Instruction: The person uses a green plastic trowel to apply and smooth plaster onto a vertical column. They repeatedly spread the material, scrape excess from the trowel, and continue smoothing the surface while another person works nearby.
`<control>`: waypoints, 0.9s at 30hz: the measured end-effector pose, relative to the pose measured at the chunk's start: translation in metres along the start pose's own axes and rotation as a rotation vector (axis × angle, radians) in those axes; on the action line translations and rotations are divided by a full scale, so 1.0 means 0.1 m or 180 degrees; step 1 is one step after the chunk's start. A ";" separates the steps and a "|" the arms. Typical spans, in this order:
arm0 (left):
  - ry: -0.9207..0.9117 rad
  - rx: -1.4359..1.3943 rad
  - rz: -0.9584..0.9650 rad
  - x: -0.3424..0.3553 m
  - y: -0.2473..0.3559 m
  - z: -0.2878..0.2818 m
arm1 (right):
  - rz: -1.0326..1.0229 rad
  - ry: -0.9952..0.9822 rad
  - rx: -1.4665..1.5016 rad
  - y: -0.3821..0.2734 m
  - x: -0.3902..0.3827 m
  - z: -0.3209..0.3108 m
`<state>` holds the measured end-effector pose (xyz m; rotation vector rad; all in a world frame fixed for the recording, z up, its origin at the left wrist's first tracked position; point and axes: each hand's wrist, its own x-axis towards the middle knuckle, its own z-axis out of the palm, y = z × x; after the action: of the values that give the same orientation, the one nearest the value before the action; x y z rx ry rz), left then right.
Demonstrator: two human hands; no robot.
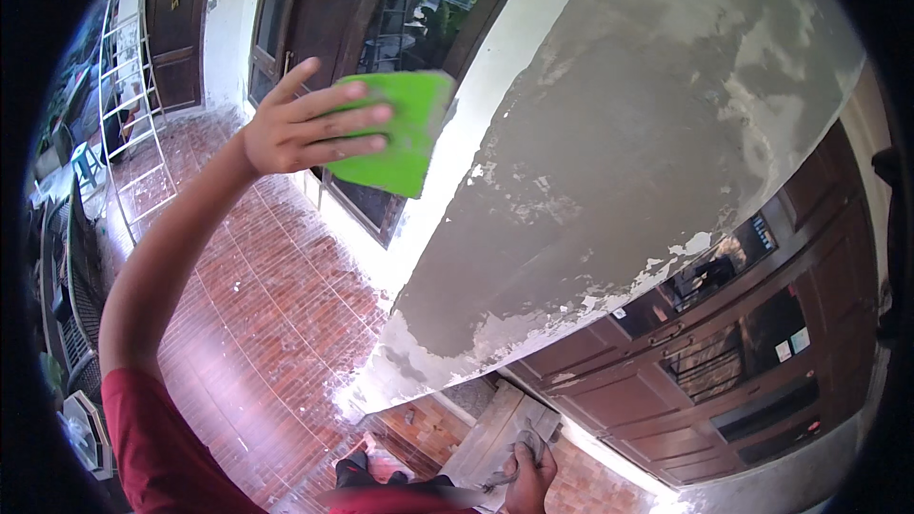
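My left hand (309, 124) is raised on a stretched-out arm, its fingers laid across a bright green flat spreader (405, 148) with a greyish worn edge. To the right of the spreader is a wall (590, 181) with a broad patch of grey plaster and flaking white paint at its edges; a gap shows between them in the picture. Low down, my right hand (533, 481) grips a wooden board (490, 433) smeared with grey. Some grey material lies by its fingers, and their far side is hidden.
Red tiled floor (257, 324) with white specks spreads below. A white ladder (133, 114) leans at the left, near a teal stool (86, 164) and a dark woven chair (76, 276). Dark wooden doors (324, 29) stand behind; brown panelled doors (724, 371) are at the right.
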<state>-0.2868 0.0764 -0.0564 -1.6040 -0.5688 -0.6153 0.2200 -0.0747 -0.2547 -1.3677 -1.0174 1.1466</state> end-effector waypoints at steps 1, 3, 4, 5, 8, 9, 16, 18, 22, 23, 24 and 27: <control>0.0019 0.0064 -0.0186 -0.05 0.05 -0.07 | 0.0019 -0.0030 0.0024 -0.02 0.00 0.01; -0.0034 0.0063 -0.0840 -0.10 0.25 -0.21 | 0.0071 -0.0081 0.0084 -0.06 -0.01 0.04; 0.0045 0.0080 -0.1120 -0.11 0.36 -0.30 | 0.0139 -0.0083 0.0091 -0.09 -0.02 0.06; 0.0141 -0.0109 -0.1369 -0.08 0.49 -0.34 | 0.0207 -0.0077 0.0098 -0.11 -0.03 0.08; 0.0072 -0.0005 -0.2188 0.12 0.92 -0.48 | 0.0268 -0.0175 0.0210 -0.16 -0.03 0.13; 0.0095 -0.0040 -0.2333 0.21 1.04 -0.51 | 0.0259 -0.0235 0.0267 -0.17 -0.03 0.14; 0.0604 -0.0789 -0.3346 0.73 1.65 -0.62 | 0.0215 -0.0033 0.0238 -0.22 -0.01 0.18; 0.1124 -0.0980 -0.3814 0.80 1.74 -0.62 | 0.0259 0.0255 0.0408 -0.20 -0.01 0.18; 0.0529 -0.0666 -0.4575 0.94 1.88 -0.72 | 0.0320 0.0124 0.0411 -0.17 -0.01 0.06; 0.0446 -0.0902 -0.4571 1.00 1.90 -0.75 | 0.0319 0.0048 0.0428 -0.15 0.00 0.03; 0.0396 -0.1089 -0.4612 1.07 1.94 -0.77 | 0.0324 -0.0029 0.0434 -0.13 0.00 0.01; 0.0355 -0.1332 -0.4574 1.32 2.00 -0.81 | 0.0416 0.0143 0.0482 -0.08 0.02 -0.03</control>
<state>-0.0601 -0.0254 -0.1047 -1.2943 -1.5844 -1.9492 0.2234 -0.0725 -0.2470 -1.3480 -0.8019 1.2577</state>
